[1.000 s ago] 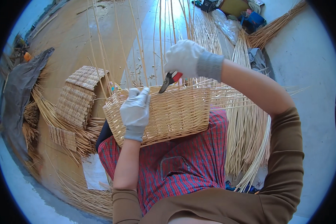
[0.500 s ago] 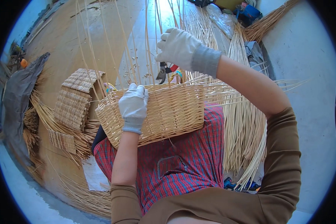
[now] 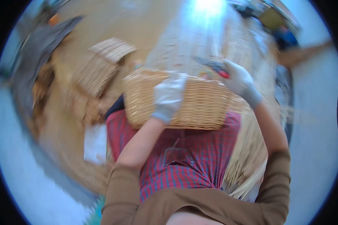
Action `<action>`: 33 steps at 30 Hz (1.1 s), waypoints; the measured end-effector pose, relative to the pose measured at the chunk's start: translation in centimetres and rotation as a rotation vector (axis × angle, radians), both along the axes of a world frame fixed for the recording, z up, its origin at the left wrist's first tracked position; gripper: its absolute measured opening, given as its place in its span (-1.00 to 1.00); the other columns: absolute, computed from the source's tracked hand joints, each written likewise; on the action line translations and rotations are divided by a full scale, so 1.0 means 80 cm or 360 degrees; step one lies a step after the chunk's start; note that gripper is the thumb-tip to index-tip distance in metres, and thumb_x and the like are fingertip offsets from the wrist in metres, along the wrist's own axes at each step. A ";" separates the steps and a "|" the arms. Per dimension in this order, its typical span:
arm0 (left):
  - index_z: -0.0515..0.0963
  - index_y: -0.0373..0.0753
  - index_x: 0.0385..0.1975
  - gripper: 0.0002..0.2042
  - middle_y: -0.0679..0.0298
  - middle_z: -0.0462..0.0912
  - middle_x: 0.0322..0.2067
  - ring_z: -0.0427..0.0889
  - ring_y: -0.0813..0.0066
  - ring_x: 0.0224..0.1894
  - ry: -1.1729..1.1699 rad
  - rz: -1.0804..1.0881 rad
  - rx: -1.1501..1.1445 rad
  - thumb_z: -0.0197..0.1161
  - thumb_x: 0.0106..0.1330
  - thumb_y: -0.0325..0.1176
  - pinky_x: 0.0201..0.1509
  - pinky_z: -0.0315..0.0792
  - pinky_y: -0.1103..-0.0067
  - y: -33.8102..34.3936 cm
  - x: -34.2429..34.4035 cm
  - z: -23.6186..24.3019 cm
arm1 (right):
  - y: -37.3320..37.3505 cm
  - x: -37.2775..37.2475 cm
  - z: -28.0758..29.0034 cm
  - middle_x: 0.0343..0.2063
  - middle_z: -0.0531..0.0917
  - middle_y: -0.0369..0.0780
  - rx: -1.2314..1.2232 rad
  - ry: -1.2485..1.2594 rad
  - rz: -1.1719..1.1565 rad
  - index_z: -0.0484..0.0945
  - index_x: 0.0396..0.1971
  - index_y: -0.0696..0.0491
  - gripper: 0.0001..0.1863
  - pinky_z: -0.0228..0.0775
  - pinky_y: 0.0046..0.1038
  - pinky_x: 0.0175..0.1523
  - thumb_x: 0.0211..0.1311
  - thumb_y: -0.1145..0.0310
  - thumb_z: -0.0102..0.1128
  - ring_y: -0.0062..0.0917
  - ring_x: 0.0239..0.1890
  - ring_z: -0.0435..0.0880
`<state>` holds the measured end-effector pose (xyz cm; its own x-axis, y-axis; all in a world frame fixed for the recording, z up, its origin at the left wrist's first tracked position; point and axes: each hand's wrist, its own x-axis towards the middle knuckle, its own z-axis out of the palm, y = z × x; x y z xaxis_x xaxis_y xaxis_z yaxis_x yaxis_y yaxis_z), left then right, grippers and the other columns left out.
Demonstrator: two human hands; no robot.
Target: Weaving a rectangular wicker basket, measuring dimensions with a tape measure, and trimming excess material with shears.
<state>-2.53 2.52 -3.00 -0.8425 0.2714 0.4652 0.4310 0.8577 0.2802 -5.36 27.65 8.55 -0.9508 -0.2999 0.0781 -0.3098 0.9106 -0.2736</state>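
Observation:
A pale woven wicker basket (image 3: 202, 107) rests on the red checked cloth (image 3: 186, 172) over my lap. My left hand (image 3: 169, 95), in a white glove, grips the basket's front side up to the rim. At the basket's upper right, my gloved right hand (image 3: 238, 80) holds pruning shears (image 3: 218, 69) with red handles, blades pointing left. Motion blurs the frame, so the thin upright canes along the rim barely show.
Woven mats (image 3: 94, 75) lie to the left beside loose reeds and a grey sheet (image 3: 33, 52). A white sheet (image 3: 95, 142) is on the floor. Long cane bundles (image 3: 244, 157) lie at the right, with bags and a blue object (image 3: 285, 37) at the back right.
My right hand and the shears have dropped to the basket's right end. The whole view has swung, shifting the basket and my left hand rightward and slightly upward in the picture.

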 end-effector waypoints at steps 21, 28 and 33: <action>0.39 0.11 0.32 -0.48 -0.11 0.32 0.27 0.76 0.14 -0.18 -0.0736 0.0088 0.0232 0.22 0.33 -0.31 -0.18 0.64 0.33 -0.028 0.034 0.019 | -0.053 0.068 -0.098 0.17 0.57 -0.07 -0.0231 0.0232 0.0248 0.51 -0.06 0.08 -0.48 0.27 -0.17 0.37 -0.08 0.47 0.50 -0.10 0.26 0.49; 0.33 -0.24 0.32 -0.23 -0.17 0.38 0.18 0.51 -0.14 0.15 -0.0790 -0.0560 0.1671 0.27 0.28 0.23 0.23 0.43 0.25 -0.008 0.179 -0.030 | -0.073 0.224 -0.159 -0.43 0.65 -0.27 -0.1668 -0.1128 -0.0570 0.57 -0.16 0.06 -0.86 0.42 -0.51 -0.42 0.33 0.42 0.13 -0.59 -0.51 0.58; 0.29 -0.24 0.35 -0.19 -0.10 0.51 -0.02 0.54 -0.07 0.09 -0.1282 -0.0652 0.1340 0.25 0.26 0.25 0.20 0.41 0.29 0.005 0.236 -0.062 | -0.088 0.311 -0.175 -0.61 0.64 -0.24 -0.1442 -0.1610 -0.0639 0.60 -0.33 0.14 -0.87 0.46 -0.52 -0.49 0.17 0.47 0.11 -0.53 -0.61 0.63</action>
